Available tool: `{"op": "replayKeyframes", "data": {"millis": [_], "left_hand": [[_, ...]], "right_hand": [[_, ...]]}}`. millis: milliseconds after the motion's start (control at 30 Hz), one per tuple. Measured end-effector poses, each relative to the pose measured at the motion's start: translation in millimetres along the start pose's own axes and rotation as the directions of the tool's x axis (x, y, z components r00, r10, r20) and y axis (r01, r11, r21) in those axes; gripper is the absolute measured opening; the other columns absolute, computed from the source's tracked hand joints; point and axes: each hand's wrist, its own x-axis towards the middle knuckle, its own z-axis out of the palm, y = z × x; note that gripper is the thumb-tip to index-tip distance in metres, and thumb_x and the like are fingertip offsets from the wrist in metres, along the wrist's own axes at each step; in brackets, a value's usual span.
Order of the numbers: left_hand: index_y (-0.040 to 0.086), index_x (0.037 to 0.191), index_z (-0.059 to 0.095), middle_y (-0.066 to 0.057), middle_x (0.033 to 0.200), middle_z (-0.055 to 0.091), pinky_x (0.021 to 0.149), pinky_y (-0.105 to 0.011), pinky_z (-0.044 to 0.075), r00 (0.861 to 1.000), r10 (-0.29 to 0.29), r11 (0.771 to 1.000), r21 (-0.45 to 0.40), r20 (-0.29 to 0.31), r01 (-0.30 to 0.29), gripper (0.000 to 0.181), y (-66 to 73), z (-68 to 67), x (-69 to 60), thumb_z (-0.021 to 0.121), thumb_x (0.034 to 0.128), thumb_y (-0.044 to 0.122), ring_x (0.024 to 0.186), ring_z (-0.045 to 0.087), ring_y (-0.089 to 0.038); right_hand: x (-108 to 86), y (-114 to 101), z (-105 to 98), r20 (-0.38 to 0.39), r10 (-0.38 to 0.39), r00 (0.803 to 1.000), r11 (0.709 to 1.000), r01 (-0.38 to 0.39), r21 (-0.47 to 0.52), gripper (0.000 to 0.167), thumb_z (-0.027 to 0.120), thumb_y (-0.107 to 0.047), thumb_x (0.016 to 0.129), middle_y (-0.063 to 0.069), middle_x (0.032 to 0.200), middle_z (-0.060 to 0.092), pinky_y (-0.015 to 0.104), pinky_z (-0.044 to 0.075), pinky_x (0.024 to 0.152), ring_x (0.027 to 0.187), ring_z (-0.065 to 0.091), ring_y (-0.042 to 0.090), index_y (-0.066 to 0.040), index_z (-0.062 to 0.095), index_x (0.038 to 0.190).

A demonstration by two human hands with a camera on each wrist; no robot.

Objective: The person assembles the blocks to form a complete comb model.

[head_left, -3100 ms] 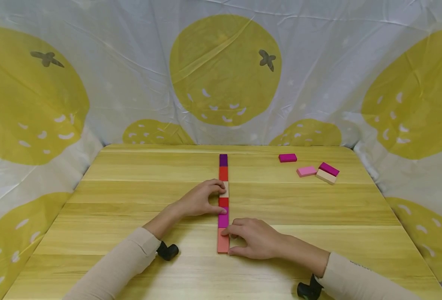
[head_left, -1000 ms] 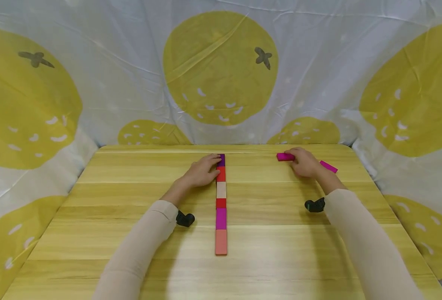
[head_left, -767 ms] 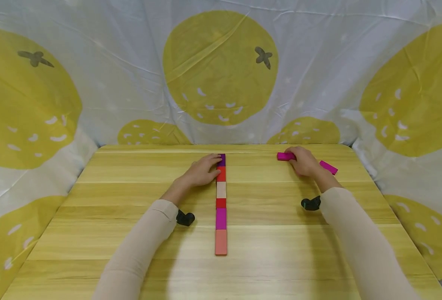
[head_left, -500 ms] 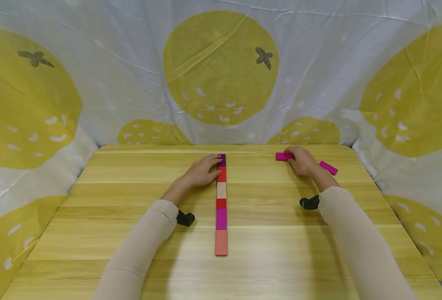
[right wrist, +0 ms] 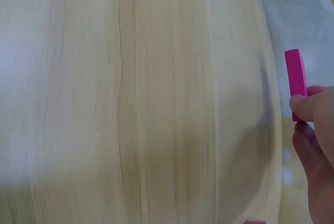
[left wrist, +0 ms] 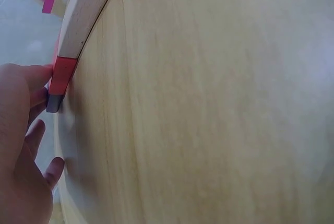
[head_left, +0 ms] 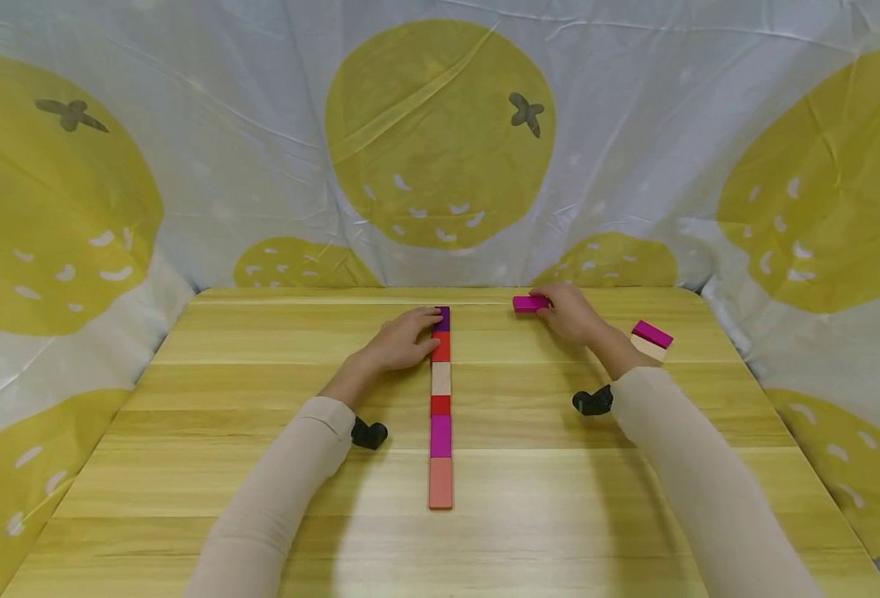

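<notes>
Magenta block (head_left: pixel 527 305) between fingertips of the right hand (head_left: pixel 571 313)

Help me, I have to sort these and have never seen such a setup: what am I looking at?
There is no machine, just a person's left hand and right hand, both bare. The wide picture is taken from the head; the close ones come from wrist cameras, one per arm. On the wooden table lies a straight row of coloured blocks, with a loose magenta block and a pale block off to the right. The left hand touches the row's far end; the right pinches another magenta block.
</notes>
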Motion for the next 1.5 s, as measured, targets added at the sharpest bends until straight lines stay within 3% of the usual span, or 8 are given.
{"op": "replayKeyframes", "data": {"millis": [233,500,1100,1267,1500], "left_hand": [[0.006,0.154,0.049,-0.011,0.161,0.04,0.115,-0.066,0.026,1.0,0.005,1.0,0.001,0.004,-0.005,0.055,2.2,-1.0,0.7,0.058,0.1048,0.028,0.15,0.032,-0.029],[0.007,0.155,0.049,-0.009,0.162,0.038,0.114,-0.068,0.026,1.0,0.0,1.0,0.006,0.009,0.0,0.055,4.2,-1.5,0.6,0.058,0.1055,0.03,0.15,0.032,-0.029],[0.006,0.152,0.053,-0.009,0.162,0.038,0.105,-0.062,0.035,1.0,0.002,1.0,0.029,0.007,-0.002,0.054,-1.1,-2.9,1.0,0.06,0.1047,0.031,0.148,0.036,-0.028],[0.002,0.15,0.053,-0.013,0.16,0.04,0.111,-0.06,0.036,1.0,0.03,0.999,0.024,-0.005,-0.03,0.053,-0.1,-3.0,1.3,0.061,0.1041,0.027,0.146,0.038,-0.031],[-0.005,0.148,0.051,-0.019,0.159,0.039,0.122,-0.044,0.026,0.998,0.064,0.998,-0.027,-0.011,-0.065,0.052,-1.1,-0.9,2.1,0.061,0.1043,0.021,0.147,0.035,-0.035]], "right_hand": [[14.6,-19,13,-0.019,-0.098,0.995,0.995,0.098,0.011,0.031,0.065,0.003,0.097,0.028,0.124,0.065,0.053,0.046,0.102,0.118,0.059,0.043,0.011,0.065,0.128],[26.5,-34,29,-0.032,-0.141,0.989,0.99,0.142,0.02,0.029,0.066,0.002,0.096,0.025,0.122,0.067,0.051,0.047,0.101,0.116,0.06,0.041,0.01,0.067,0.125],[45.9,-67,55,0.015,-0.044,0.999,0.998,0.044,0.053,0.032,0.063,-0.003,0.101,0.022,0.133,0.063,0.046,0.04,0.113,0.129,0.054,0.037,0.006,0.065,0.131],[48.7,-73,61,0.017,-0.046,0.999,0.998,0.045,0.051,0.029,0.063,-0.003,0.101,0.021,0.131,0.064,0.045,0.041,0.112,0.128,0.055,0.035,0.006,0.067,0.129],[47.5,-71,67,0.021,-0.027,0.999,0.998,0.026,0.049,0.032,0.065,-0.007,0.101,0.021,0.13,0.064,0.045,0.044,0.108,0.123,0.057,0.034,0.005,0.066,0.131]]}}
